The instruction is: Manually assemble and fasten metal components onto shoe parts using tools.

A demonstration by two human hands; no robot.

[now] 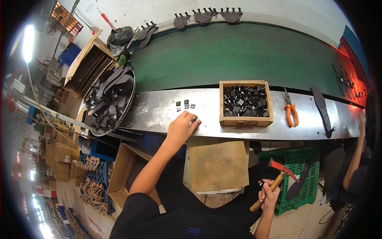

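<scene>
The left hand (182,128) is holding its thumb and forefinger narrow over the metal ledge (153,113), with one tiny dark piece (194,118) showing at their tips; I cannot tell whether they are pinching it or only touching it. The right hand (269,196) is wrapping its fingers round the wooden handle of one red-headed hammer (278,181), whose head is pointing to one o'clock, and one small black piece (261,183) is poking out beside those fingers.

Five black square caps (186,106) are lying at the left hand's twelve o'clock. Near its two o'clock, one open wooden box (246,121) is holding a heap of similar caps, too many to count, some showing bright pins. Toward three o'clock, one pair of orange-handled pliers (295,115) is lying, and beyond it one dark heeled sole (320,107). Between nine and ten, one round wire basket (132,95) is holding piled dark soles (111,93).

At the right hand's two o'clock, one green plastic crate (313,179) is bearing one dark sole (298,183).

Farthest out, from the left hand's eleven to one o'clock, four clusters of heeled soles (205,16) are standing along the green belt (238,51).
</scene>
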